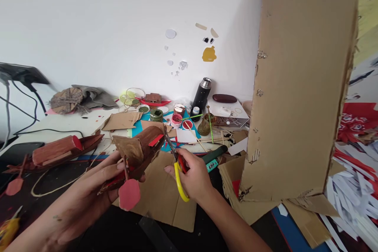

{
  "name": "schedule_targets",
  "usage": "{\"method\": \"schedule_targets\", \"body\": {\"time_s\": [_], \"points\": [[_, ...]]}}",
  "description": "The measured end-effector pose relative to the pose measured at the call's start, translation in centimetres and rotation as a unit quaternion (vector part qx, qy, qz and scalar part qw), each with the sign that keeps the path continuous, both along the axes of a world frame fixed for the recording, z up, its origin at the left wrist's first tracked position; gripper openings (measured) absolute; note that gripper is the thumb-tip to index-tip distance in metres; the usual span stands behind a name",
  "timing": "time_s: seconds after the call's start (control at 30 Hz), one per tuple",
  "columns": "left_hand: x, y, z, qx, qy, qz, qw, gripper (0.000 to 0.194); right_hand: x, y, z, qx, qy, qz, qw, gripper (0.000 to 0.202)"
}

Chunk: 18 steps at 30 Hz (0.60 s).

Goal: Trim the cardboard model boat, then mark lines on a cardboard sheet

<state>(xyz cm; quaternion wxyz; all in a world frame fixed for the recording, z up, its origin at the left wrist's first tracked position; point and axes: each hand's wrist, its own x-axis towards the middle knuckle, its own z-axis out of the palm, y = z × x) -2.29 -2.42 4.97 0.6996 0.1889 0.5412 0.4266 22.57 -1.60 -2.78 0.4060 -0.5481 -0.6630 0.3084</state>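
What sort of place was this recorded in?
Likely a craft workspace, perhaps at home: there are paint jars, a large cardboard sheet, and yellow-handled scissors in the right hand.

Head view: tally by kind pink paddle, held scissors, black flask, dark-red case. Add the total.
Pink paddles: 2
Held scissors: 1
Black flask: 1
Dark-red case: 1
Total: 5

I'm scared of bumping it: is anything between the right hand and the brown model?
Only the scissors: the right hand grips their handles, and their blades are beside the brown model. Nothing else visible stands between.
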Motion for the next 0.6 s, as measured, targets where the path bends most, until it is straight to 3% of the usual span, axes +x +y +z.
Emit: {"method": "schedule_targets", "body": {"time_s": [0.13,0.37,0.5,0.6], "points": [[0.2,0.0,-0.1,0.014,0.053,-0.027,0.998,0.105,0.1,0.0,-0.2,0.017,-0.015,-0.011,1.000,0.039],[0.9,0.0,1.4,-0.054,0.096,0.012,0.994,0.109,0.5,-0.1,-0.2,0.035,-0.040,0.001,0.999,0.037],[0.6,-0.1,1.2,-0.025,0.102,-0.008,0.994,0.100,0.6,-0.1,-0.4,0.040,-0.042,0.001,0.998,0.037],[0.5,-0.2,1.1,-0.027,0.099,0.003,0.995,0.105,0.5,0.0,-0.5,0.043,-0.037,0.003,0.998,0.035]]}}
